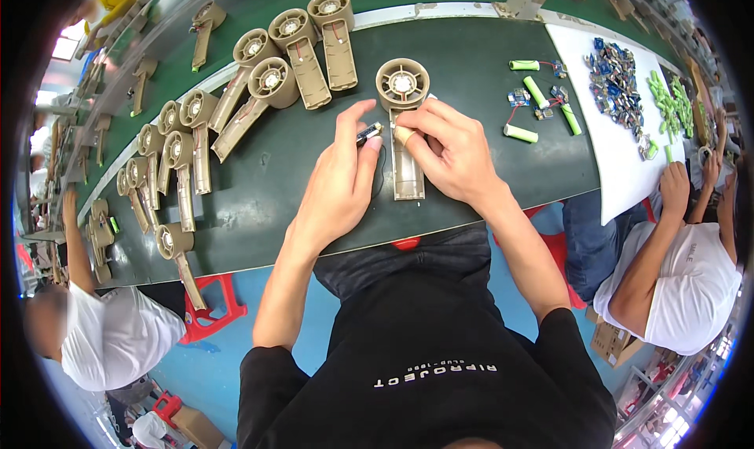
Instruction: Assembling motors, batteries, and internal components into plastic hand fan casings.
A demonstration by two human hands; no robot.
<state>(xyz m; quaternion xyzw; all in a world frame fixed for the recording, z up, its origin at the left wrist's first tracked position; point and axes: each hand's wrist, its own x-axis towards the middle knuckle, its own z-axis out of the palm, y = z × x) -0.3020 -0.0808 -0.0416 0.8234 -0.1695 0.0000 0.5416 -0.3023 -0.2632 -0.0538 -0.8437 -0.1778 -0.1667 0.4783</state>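
Observation:
A beige handheld fan housing [408, 170] lies in front of me, its round fan head at the far end and its open, hollow handle toward me. My left hand [339, 174] is just left of the handle, pinching a small dark part with a shiny edge [369, 133] between thumb and fingers. A thin dark wire hangs beside that part. Over the upper end of the handle, my right hand [455, 150] has its thumb and fingers pressed together, a beige cover on one fingertip. What these fingers grip is hidden.
Several beige fan housings [292, 40] fill the green table's left side. Green battery cells wired to small boards [536, 92] lie to my right, beside a white sheet [577, 56] with heaps of boards and green cells. Co-workers sit on both sides; a red stool [216, 307] stands left.

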